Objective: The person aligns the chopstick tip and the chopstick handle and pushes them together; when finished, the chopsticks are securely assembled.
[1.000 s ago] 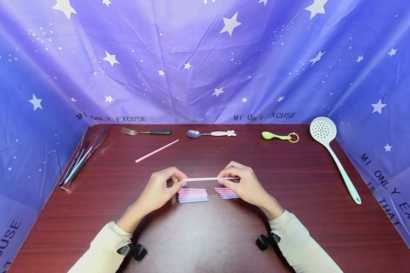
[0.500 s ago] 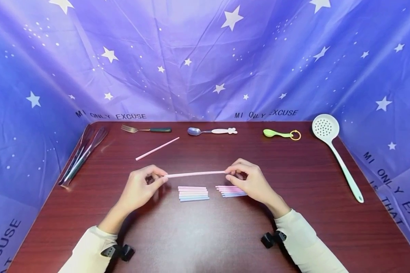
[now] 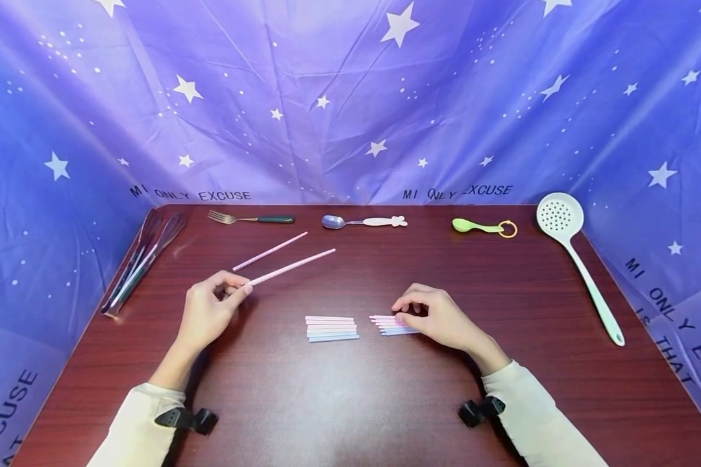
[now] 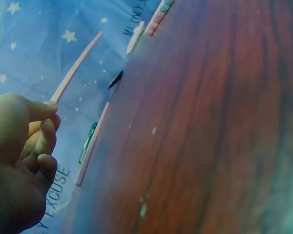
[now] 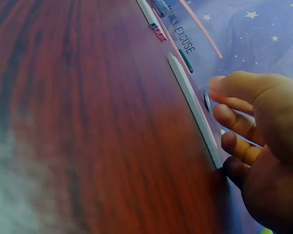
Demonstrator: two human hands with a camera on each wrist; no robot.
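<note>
My left hand pinches one end of a pink straw between thumb and fingers. The straw slants up and to the right in the head view; the left wrist view also shows this pink straw raised from the fingertips. Behind it a second pink straw lies on the table. My right hand holds nothing, fingers loosely bent with a gap to the thumb. It hovers over the right row of pink and blue straws, hiding their right ends. Left of that lies another such row.
Along the back of the table lie a fork, a spoon with a white handle and a small green spoon. A pale skimmer lies at the right, a whisk at the left.
Both hands held the pink straw; the right hand has let go and moved slightly right. The left hand has moved left with the straw, whose free end now points toward the back.
</note>
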